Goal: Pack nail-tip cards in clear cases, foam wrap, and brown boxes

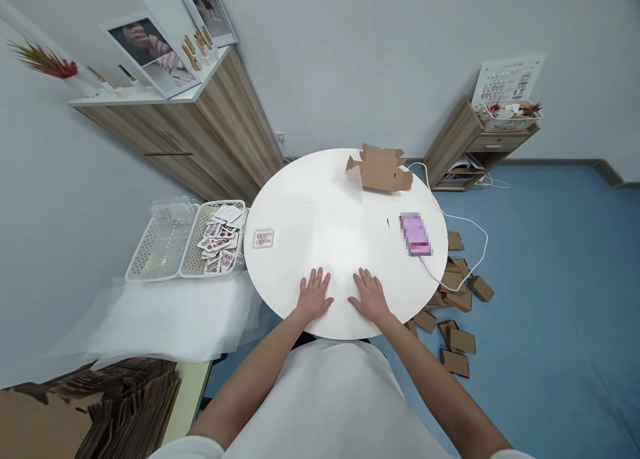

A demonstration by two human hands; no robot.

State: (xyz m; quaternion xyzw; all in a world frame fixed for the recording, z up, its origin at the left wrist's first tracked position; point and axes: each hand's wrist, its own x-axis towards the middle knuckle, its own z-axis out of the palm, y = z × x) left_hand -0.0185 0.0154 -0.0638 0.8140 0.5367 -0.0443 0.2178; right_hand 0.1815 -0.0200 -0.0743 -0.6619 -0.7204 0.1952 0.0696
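My left hand [313, 296] lies flat near the front edge of a round white table [330, 212], fingers spread and nothing in it. To its right my right hand [370, 296] also rests palm down, open on the tabletop. Toward the table's left edge lies a small clear case [263, 238] with pinkish pieces inside. An unfolded brown cardboard box [381, 168] sits at the far right of the table. Nearer on that side is a phone-like object [415, 234], pixelated purple, with a white cable attached.
Left of the table stand a white basket [245, 246] of printed cards and another basket [135, 259] of clear plastic packs. White sheets [165, 312] and stacked flat cardboard [135, 406] are nearer. Small brown boxes [460, 340] lie on the floor at right; a white cable [486, 236] loops off the table.
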